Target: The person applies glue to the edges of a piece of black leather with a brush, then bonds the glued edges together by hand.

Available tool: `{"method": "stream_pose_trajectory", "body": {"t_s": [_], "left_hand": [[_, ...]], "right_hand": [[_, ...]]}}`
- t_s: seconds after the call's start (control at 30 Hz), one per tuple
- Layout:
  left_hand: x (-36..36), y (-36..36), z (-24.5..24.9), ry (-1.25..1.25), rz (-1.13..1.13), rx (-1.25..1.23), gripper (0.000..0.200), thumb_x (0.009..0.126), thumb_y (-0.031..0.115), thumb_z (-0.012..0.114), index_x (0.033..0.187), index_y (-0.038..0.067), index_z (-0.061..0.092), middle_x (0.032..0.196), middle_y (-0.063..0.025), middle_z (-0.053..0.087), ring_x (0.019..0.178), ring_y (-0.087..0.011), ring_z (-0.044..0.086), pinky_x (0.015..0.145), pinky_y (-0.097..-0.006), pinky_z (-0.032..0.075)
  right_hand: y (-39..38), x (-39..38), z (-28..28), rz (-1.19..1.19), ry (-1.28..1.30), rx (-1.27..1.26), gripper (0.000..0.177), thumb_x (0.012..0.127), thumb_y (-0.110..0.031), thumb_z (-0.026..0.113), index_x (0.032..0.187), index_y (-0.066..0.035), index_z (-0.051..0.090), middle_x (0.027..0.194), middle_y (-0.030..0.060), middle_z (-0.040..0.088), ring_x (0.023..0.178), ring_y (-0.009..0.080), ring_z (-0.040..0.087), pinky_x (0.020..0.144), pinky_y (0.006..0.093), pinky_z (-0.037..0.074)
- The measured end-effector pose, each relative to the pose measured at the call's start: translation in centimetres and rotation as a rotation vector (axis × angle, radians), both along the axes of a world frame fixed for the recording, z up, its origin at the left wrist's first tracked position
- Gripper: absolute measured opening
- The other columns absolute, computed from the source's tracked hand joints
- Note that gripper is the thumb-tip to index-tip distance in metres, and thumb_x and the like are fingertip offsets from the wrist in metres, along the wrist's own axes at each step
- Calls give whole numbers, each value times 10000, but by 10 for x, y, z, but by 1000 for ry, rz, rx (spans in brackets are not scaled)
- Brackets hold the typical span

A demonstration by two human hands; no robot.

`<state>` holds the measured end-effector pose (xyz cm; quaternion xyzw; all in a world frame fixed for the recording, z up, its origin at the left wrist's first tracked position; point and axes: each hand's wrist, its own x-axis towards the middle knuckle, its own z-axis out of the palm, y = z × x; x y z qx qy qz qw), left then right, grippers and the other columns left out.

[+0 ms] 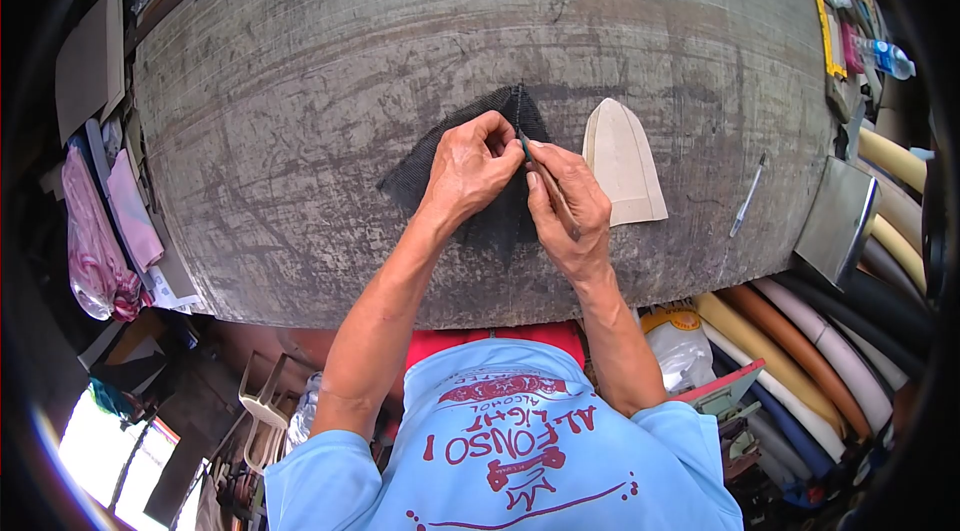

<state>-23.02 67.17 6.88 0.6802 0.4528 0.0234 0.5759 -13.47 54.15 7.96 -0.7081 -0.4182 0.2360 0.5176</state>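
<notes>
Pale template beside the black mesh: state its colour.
The template is off-white or cream, seen best in the head view.

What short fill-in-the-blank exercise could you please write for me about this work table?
The left hand touches the dark mesh, while the slim tool is held in the ____ hand.
The pale, round-topped piece lies between the mesh and the ____.
The person's shirt is light ____.

Missing words: right; pen; blue.

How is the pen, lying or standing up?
Lying: the pen rests along its side on the table, right of the beige piece.
</notes>
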Motion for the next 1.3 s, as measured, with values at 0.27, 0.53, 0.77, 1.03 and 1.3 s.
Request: {"method": "stream_pose_trajectory", "body": {"t_s": [0.27, 0.53, 0.77, 1.03, 1.3], "left_hand": [[-3, 0, -6, -59, 15, -69, 182, 895, 196, 641, 878, 17, 614, 725, 22, 538, 656, -71, 438, 592, -267, 401], [1, -2, -7, -4, 23, -39, 159, 891, 182, 648, 876, 26, 621, 709, 29, 533, 639, -65, 436, 577, -263, 393], [3, -5, -1, 20, 47, 6, 180, 872, 197, 659, 870, 20, 629, 695, 2, 560, 639, -74, 473, 588, -268, 414], [2, -7, -4, 22, 47, 1, 177, 880, 198, 662, 877, 27, 616, 715, 16, 554, 641, -73, 462, 585, -269, 407], [0, -5, -6, -10, 32, -16, 172, 903, 193, 651, 892, 27, 608, 715, 25, 537, 661, -67, 453, 596, -264, 396]], "right_hand": [[7, -11, -6, -73, -101, -13, 322, 886, 66, 624, 1206, 27, 622, 1131, 195, 657, 1028, 333, 673, 866, 389, 564], [0, -18, -11, -160, -60, -63, 296, 908, 28, 606, 1204, 30, 614, 1140, 203, 657, 1049, 338, 669, 884, 399, 559], [-2, -15, -13, -139, -63, 1, 303, 921, 13, 600, 1222, 37, 610, 1149, 205, 660, 1068, 335, 667, 897, 398, 559], [0, -13, -14, -87, -81, 33, 296, 926, 5, 605, 1219, 40, 612, 1163, 213, 655, 1073, 338, 666, 901, 397, 559], [6, -3, -17, -66, -112, 13, 297, 945, -64, 616, 1226, 32, 593, 1143, 222, 664, 1038, 364, 678, 873, 414, 560]]}}
